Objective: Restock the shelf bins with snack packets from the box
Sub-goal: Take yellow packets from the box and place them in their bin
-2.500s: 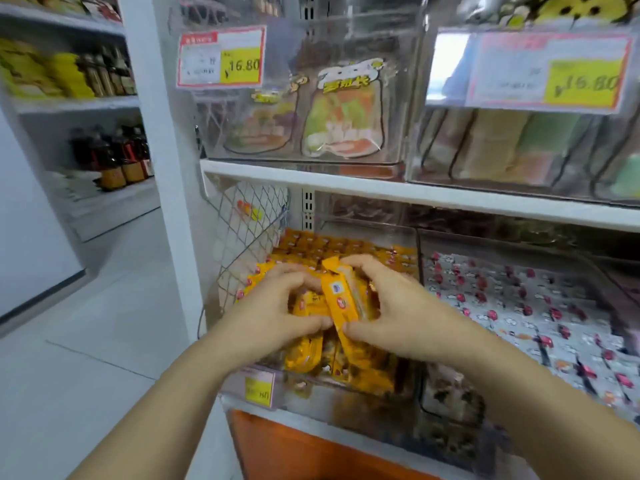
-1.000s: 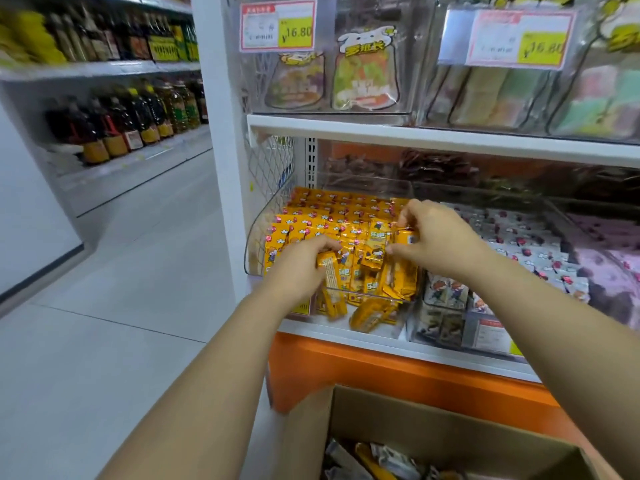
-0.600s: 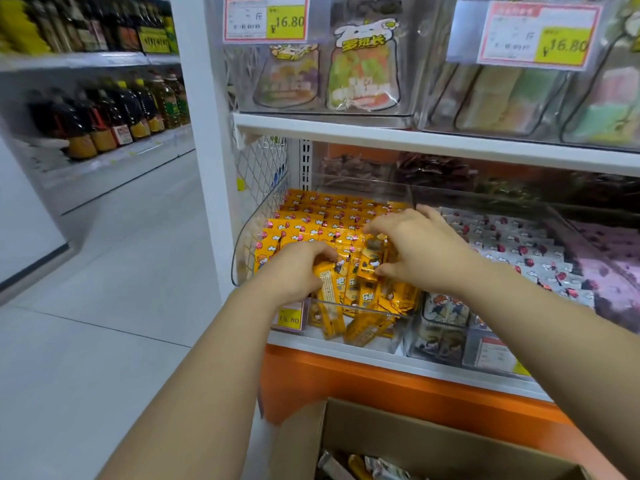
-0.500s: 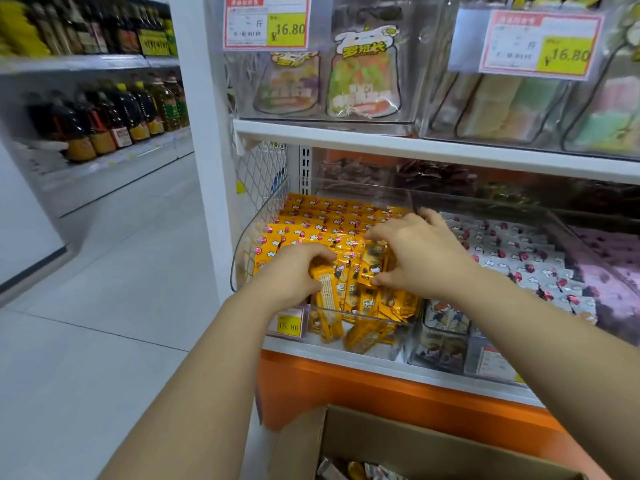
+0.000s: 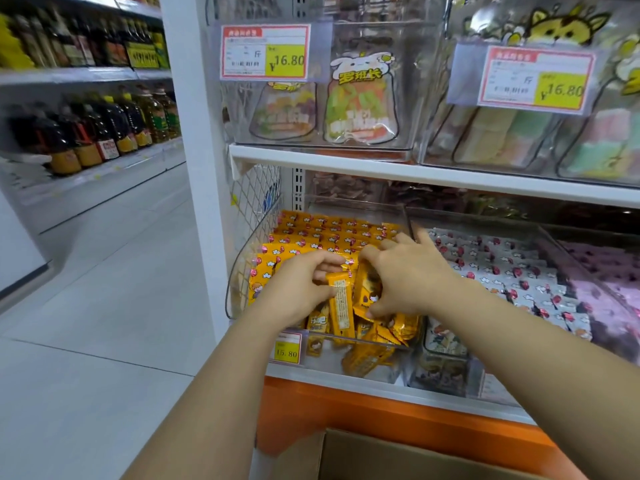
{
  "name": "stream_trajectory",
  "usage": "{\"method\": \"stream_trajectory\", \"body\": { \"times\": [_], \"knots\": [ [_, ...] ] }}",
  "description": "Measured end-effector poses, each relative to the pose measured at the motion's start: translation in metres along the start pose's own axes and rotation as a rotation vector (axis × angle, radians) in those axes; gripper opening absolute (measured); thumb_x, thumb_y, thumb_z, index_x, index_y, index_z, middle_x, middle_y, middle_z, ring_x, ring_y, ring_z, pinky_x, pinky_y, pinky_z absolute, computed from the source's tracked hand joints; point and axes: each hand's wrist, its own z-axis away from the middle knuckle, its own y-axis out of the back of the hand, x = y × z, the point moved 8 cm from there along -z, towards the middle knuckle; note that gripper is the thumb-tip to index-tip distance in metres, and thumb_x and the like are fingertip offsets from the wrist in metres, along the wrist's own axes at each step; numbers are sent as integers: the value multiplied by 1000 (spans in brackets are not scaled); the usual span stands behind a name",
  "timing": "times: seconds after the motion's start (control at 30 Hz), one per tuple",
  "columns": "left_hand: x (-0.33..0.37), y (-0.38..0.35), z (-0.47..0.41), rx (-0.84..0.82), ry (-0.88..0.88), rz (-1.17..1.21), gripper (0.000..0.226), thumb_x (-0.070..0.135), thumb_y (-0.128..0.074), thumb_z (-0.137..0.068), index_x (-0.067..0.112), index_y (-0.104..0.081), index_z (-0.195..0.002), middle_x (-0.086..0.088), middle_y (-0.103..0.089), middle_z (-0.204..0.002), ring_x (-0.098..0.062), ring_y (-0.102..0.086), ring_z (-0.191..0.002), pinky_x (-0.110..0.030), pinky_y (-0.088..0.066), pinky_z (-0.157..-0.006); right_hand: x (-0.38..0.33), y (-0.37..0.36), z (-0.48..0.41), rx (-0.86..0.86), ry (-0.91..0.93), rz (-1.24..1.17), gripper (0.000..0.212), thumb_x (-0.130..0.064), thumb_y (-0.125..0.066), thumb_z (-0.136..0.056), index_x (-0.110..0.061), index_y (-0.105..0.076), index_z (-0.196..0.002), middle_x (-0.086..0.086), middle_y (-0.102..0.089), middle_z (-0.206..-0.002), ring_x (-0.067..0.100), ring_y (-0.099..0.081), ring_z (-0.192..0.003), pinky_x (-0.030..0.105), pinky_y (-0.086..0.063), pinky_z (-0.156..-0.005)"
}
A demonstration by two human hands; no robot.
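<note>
Snack packets in yellow wrappers fill the clear bin on the lower shelf, next to grey packets, and the cardboard box sits below (its contents out of view). Both hands are at the bin's front, much as half a second ago. The left hand pinches one upright packet, and the right hand curls around those just beside it.

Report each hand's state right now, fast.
Left hand: pinches one upright yellow packet.
Right hand: fingers curled on the neighbouring yellow packets in the clear bin.
</note>
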Motion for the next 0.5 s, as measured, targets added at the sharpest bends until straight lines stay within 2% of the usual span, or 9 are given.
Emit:
{"method": "stream_trajectory", "body": {
  "times": [0.07, 0.13, 0.2, 0.27, 0.33, 0.4, 0.47, 0.5],
  "knots": [
    [1, -2, -1, 20, -5, -18, 44, 6, -69, -84, 26, -58, -122, 9, -62, -113, -3, -55, -96, -7, -44, -70, 2, 0, 2, 8, -1, -36, 85, -64, -68, -68, -31, -34, -139, 4, -44, -135, 27, -35, -130, 53, -12, -114],
    [2, 0, 0, 64, -18, -38, 41, 13, -70, -85, 27, -59, -122, 11, -60, -97, -4, -55, -86, -11, -47, -67, 3, 1, 5, 43, 8, -75, 87, -63, -68, -68, -34, -31, -142, 4, -39, -134, 26, -33, -129, 50, -13, -115],
    [1, 6, 0, 116, -25, -43, 39, 17, -70, -85, 27, -61, -121, 9, -52, -79, -11, -57, -76, -22, -51, -70, 6, 9, 10, 152, 11, -148, 88, -59, -69, -68, -34, -32, -143, 4, -36, -128, 24, -35, -121, 42, -21, -111],
    [0, 9, -1, 142, -19, -31, 38, 17, -72, -83, 24, -63, -120, 10, -49, -73, -12, -55, -71, -21, -49, -69, 10, 18, 17, 263, 9, -252, 86, -53, -72, -67, -32, -35, -141, 4, -32, -124, 23, -37, -113, 36, -32, -101],
    [0, 7, -2, 139, -7, -71, 37, 19, -75, -81, 22, -64, -116, 14, -49, -74, -7, -50, -67, -14, -42, -61, 11, 23, 23, 306, 14, -324, 84, -47, -75, -67, -30, -37, -139, 3, -27, -124, 21, -41, -106, 29, -38, -88],
    [3, 2, 0, 141, -9, -152, 32, 25, -75, -79, 22, -65, -110, 13, -46, -77, -6, -44, -69, -13, -34, -57, 10, 22, 26, 315, 9, -359, 80, -42, -78, -68, -29, -38, -136, 1, -21, -123, 15, -43, -89, 24, -38, -73],
    [6, -2, 2, 156, -21, -247, 28, 33, -74, -80, 23, -66, -104, 10, -46, -88, -8, -44, -81, -19, -34, -65, 12, 20, 27, 317, -20, -407, 78, -40, -81, -68, -29, -38, -133, -4, -14, -120, 14, -46, -79, 24, -42, -65],
    [7, -3, 1, 163, -19, -284, 27, 37, -73, -79, 23, -66, -101, 9, -47, -93, -9, -45, -86, -24, -34, -69, 13, 19, 28, 317, -35, -434, 79, -41, -82, -67, -29, -39, -132, -6, -12, -121, 16, -50, -83, 26, -46, -66]
  ]
}}
